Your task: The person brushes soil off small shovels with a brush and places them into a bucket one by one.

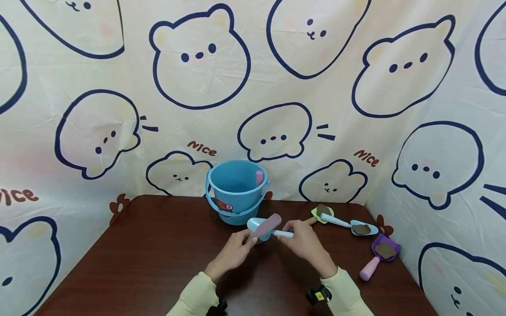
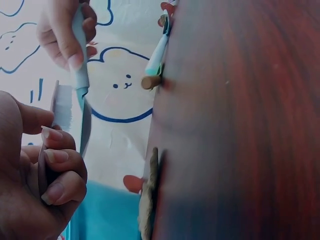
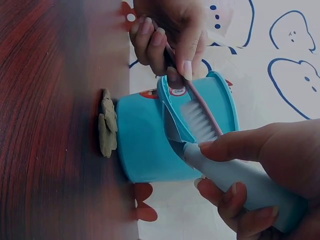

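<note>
Two tools were held up over the tabletop, centre of the head frame, one per hand. The left hand had its fingers curled round the handle of the brush; the right hand pinched the handle of the shovel, thumb above, fingers beneath.

Key relation, as judged: bristles to blade. In the head frame the brush's long axis ran from lower left to upper right, free end toward the right hand. The shovel's ran from the blade at upper left down to the handle at lower right, so the two crossed, brush uppermost. The left hand was nearer the blade, the right hand nearer the brush's free end.

Bristles faced the shovel. At left of the left wrist frame a narrow gap showed between them; in the right wrist frame they overlapped the blade's edge, so contact there could not be told.

Bucket: just beyond the blade, upper centre of the head frame. Clump: on the tabletop beside the bucket's base, left of centre in the right wrist frame, apart from both tools.
</note>
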`<state>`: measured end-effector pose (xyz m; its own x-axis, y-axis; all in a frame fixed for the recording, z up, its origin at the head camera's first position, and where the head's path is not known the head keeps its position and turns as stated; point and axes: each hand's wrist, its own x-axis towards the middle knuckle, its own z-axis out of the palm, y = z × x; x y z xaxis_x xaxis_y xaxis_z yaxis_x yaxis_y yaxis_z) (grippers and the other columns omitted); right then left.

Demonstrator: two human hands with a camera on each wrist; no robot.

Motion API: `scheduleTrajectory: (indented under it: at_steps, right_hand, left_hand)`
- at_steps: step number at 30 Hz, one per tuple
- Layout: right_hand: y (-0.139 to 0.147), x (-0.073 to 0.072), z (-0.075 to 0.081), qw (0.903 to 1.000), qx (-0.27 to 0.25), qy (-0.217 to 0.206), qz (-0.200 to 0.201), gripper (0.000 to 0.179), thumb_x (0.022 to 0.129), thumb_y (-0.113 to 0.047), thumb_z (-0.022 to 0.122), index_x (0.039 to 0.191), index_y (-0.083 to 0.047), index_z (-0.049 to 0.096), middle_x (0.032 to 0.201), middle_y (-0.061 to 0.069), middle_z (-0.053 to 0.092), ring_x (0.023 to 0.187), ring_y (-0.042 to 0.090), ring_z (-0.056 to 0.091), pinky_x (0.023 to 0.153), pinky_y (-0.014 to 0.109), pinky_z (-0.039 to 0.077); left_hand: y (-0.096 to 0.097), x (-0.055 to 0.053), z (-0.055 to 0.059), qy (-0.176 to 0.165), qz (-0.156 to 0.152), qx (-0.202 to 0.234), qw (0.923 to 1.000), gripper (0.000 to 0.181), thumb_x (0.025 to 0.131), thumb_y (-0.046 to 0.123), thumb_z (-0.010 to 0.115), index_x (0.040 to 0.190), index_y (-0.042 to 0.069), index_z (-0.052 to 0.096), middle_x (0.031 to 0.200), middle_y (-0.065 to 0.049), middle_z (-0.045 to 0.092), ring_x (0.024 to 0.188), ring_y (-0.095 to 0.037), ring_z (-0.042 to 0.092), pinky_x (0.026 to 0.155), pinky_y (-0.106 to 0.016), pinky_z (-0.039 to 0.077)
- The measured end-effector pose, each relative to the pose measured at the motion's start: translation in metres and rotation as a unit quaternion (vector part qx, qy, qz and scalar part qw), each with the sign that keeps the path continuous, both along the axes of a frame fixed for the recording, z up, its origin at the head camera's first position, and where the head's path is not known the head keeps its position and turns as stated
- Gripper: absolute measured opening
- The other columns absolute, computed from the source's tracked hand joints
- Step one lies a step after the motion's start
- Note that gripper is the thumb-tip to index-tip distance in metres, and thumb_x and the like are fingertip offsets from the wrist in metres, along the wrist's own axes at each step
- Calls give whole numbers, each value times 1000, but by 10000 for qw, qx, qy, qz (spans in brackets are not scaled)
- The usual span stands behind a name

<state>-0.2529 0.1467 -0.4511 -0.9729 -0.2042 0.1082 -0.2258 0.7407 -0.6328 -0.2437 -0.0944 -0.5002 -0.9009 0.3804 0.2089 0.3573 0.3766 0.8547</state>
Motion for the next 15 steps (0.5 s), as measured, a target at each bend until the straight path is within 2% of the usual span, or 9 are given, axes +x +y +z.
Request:
scheduleTrajectory:
  at_steps: [8,15]
  right_hand:
    - [0,1,2,9999,52,111,-25,18,87,-18,81,96,-6,71,81,2,66,63,15,57,64,33,55]
    - [0,1,3,9998,128,129,2,18,87,-18,81,97,-5,72,80,1,65,64,15,57,64,33,53]
  left_hand:
    - [5,-1,-6,95,82,-79,9999,22,107,24,53,109,6,66,79,-1,51,71,-14,51,64,-27,42]
    - [2,-4,-9,18,233,-357,9991,24,106,26,54,111,5,65,79,-1,53,69,-14,51,62,-28,43]
